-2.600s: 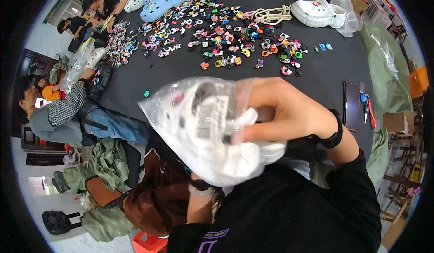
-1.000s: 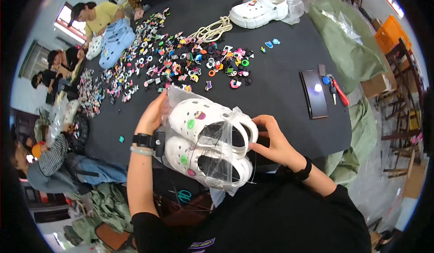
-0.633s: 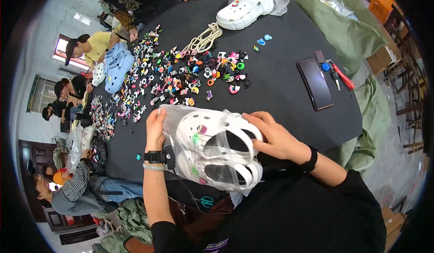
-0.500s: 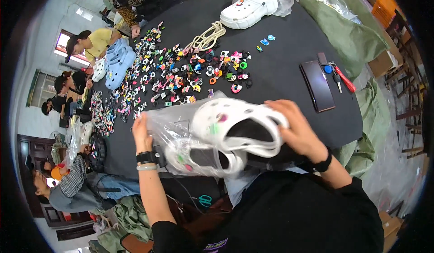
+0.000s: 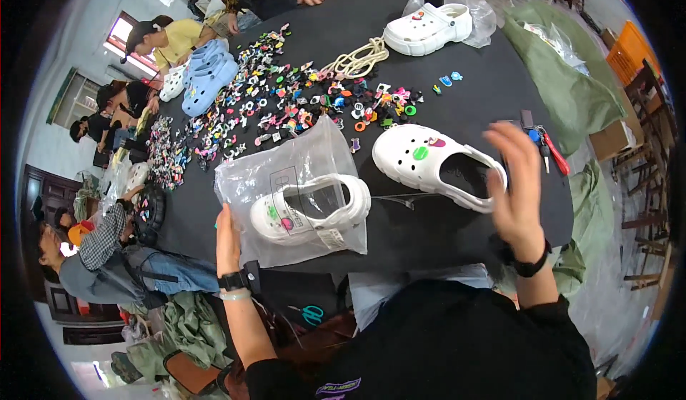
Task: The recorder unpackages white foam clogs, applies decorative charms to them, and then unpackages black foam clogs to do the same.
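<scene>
A white clog (image 5: pixel 395 158) with a green and a pink charm lies on the black table, toe to the left. My right hand (image 5: pixel 516 200) is raised beside its heel, fingers apart, holding nothing. To the left, a clear plastic bag (image 5: pixel 319 141) contains a second white clog (image 5: pixel 355 201) with similar charms. At the bag's left edge my left hand (image 5: pixel 228 241) is seen edge-on, its fingers stretched out and nothing visible in its grasp. A thin clear strip (image 5: pixel 400 198) runs between the bag and the unbagged clog.
Many small colourful charms (image 5: pixel 282 103) spread across the table. Beyond are a cream rope (image 5: pixel 359 58), another white clog (image 5: pixel 427 31) and blue clogs (image 5: pixel 208 78). Keys (image 5: pixel 546 150) lie at the right. Other people sit and stand around the far and left sides.
Both clogs were held up between my hands; now they rest on the table. One remains in the bag, the other lies apart to the right. My right hand has let go.
</scene>
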Demonstrator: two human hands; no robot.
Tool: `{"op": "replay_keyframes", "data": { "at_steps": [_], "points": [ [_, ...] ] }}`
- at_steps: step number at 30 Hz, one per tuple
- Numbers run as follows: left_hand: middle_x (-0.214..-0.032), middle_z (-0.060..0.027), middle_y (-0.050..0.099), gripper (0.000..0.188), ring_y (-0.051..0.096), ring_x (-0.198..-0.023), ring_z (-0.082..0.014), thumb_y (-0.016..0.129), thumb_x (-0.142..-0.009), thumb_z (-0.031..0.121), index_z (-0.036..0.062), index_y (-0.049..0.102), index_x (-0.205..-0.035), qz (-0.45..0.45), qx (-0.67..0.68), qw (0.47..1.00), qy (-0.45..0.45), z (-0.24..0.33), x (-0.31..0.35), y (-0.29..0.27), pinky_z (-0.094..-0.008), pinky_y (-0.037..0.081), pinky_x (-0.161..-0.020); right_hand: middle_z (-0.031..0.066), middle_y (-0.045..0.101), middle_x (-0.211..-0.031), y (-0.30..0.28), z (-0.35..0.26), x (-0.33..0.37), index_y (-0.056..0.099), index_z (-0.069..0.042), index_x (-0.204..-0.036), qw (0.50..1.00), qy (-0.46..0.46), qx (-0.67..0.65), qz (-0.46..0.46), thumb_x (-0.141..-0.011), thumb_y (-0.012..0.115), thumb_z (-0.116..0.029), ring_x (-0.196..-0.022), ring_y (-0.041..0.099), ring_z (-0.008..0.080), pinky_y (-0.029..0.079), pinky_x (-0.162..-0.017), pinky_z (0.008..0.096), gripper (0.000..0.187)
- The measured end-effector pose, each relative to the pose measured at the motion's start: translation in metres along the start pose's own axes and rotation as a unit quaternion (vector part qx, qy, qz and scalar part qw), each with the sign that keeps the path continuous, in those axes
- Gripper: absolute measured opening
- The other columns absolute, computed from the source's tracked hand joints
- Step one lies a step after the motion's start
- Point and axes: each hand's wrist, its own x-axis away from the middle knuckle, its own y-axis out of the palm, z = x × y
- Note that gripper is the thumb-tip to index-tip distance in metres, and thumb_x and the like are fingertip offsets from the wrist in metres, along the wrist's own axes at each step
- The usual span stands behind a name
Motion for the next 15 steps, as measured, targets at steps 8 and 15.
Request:
{"op": "replay_keyframes", "data": {
  "at_steps": [8,15],
  "points": [
    [-0.089,-0.0132,0.060,0.043,0.052,-0.086,-0.0192,0.044,-0.099,0.035,-0.0059,0.057,-0.101,0.080,-0.168,0.971,0.152,-0.033,0.027,0.042,-0.0352,0.043,-0.078,0.0143,0.053,-0.113,0.135,-0.056,0.001,0.059,-0.014,-0.103,0.951,-0.145,-0.052,-0.267,-0.070,0.069,-0.018,-0.104,0.054,0.0316,0.048,-0.077,0.0400,0.035],
    [-0.082,-0.0112,0.060,0.024,0.054,-0.077,-0.0175,0.051,-0.096,0.019,-0.0050,0.056,-0.097,0.293,-0.182,0.894,0.286,-0.045,0.020,-0.002,-0.0325,0.045,-0.072,0.0114,0.052,-0.104,0.088,-0.063,-0.006,0.062,-0.010,-0.087,0.942,-0.117,-0.106,-0.298,-0.067,0.078,-0.028,-0.079,0.063,0.0285,0.053,-0.064,0.0398,0.031]
  ]
}}
